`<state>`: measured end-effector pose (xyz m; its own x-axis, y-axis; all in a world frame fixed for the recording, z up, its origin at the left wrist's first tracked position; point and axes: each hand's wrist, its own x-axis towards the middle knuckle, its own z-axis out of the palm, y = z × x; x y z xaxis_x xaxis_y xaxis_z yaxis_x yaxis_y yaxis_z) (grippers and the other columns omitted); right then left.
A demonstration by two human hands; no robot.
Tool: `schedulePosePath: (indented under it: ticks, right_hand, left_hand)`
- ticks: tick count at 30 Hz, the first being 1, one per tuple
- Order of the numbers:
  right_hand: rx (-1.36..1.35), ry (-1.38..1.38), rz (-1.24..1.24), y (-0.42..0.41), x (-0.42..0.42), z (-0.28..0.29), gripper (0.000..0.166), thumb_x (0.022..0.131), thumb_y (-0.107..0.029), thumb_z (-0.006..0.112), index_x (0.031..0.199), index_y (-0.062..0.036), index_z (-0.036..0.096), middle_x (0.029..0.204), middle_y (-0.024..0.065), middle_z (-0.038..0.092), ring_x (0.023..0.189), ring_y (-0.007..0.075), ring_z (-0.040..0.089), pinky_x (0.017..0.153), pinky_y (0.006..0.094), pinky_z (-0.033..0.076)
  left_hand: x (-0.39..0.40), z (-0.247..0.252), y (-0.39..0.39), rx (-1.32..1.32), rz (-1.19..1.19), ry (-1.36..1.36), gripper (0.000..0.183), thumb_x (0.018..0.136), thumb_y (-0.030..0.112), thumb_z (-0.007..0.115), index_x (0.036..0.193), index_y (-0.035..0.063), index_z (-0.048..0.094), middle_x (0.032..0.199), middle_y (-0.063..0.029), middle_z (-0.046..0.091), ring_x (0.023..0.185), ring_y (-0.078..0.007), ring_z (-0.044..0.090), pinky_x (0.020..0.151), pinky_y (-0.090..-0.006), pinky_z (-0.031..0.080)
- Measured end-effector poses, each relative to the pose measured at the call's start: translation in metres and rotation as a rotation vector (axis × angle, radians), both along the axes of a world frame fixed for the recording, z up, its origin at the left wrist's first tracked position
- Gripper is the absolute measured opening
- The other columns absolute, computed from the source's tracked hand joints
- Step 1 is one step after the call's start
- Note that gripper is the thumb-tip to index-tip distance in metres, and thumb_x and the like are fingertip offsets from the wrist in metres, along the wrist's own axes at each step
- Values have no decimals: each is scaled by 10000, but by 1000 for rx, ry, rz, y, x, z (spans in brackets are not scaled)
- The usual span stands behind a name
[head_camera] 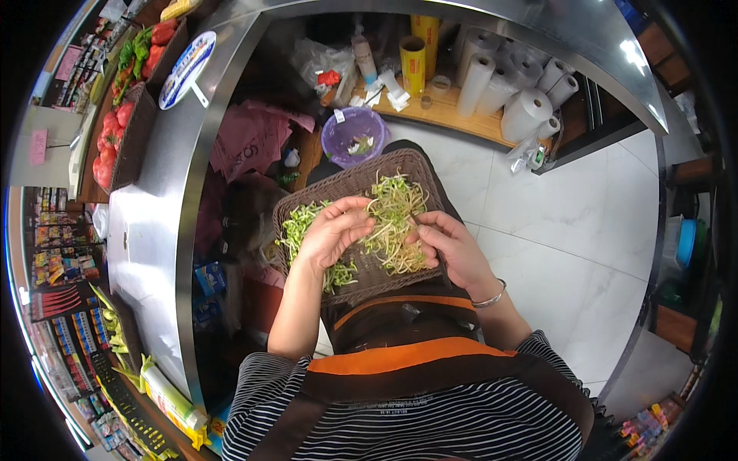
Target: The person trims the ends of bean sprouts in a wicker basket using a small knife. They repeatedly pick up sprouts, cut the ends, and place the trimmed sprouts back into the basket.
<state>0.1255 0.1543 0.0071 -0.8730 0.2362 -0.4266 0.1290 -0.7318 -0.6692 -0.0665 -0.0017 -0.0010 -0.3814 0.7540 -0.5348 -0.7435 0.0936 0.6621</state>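
Note:
A brown woven basket [346, 178] rests on my lap, tilted in view. Its right half holds a tangled heap of pale-stemmed sprouts [398, 230]; greener sprouts [302, 222] lie along its left side, partly behind my left hand [340, 230]. That hand is over the middle of the basket, fingers curled, thumb and forefinger at the heap's left edge. Whether a stem is pinched between them is unclear. My right hand [447, 245], with a metal bangle at the wrist, is at the heap's right edge. Its fingers close around a thin dark tool [443, 268], mostly hidden by the hand.
Beyond the basket stands a purple plastic bin [353, 118] with scraps inside. A wooden shelf [444, 109] carries several plastic film rolls [526, 112]. On the left runs a metal counter [150, 230] with baskets of tomatoes [109, 141] and peppers [138, 52].

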Motion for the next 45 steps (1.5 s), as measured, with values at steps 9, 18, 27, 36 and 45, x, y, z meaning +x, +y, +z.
schedulePosePath:
  ticks: [9, 18, 27, 36, 45]
  right_hand:
    - [200, 193, 7, 3, -19, 19, 357, 954, -97, 519, 1278, 32, 444, 987, 119, 626, 612, 42, 472, 543, 193, 426]
    - [258, 238, 142, 6, -35, 25, 421, 956, -95, 518, 1351, 3, 409, 953, 90, 629, 605, 26, 458, 528, 176, 417]
    - [212, 211, 115, 2, -36, 12, 306, 948, -100, 537, 1220, 25, 472, 894, 56, 599, 605, 34, 464, 507, 182, 403]
    - [177, 154, 42, 1, -44, 2, 210, 927, -76, 567, 1117, 5, 525, 836, 23, 586, 536, 47, 474, 464, 187, 394]
    - [261, 79, 3, 3, -47, -5, 218, 915, -57, 574, 1103, -3, 476, 871, 67, 601, 619, 85, 503, 525, 223, 424]
  left_hand:
    - [-11, 6, 5, 172, -27, -206, 208, 894, -6, 554, 1098, -41, 577, 933, -129, 672, 800, -208, 693, 730, -295, 598]
    - [-10, 24, 7, 133, -116, -117, 185, 902, 15, 564, 1078, -39, 588, 928, -115, 671, 799, -177, 689, 721, -265, 593]
    - [-6, 25, 13, 97, -190, -45, 174, 899, 29, 581, 1062, -34, 588, 923, -100, 662, 775, -150, 671, 711, -240, 580]
    - [-2, 25, 15, 55, -224, 109, 176, 888, 75, 609, 1056, 58, 559, 990, -58, 630, 924, -188, 654, 780, -324, 569]
    - [1, 11, 31, -94, -284, 467, 141, 880, 79, 584, 999, 36, 520, 950, -46, 608, 938, -150, 641, 754, -283, 539]
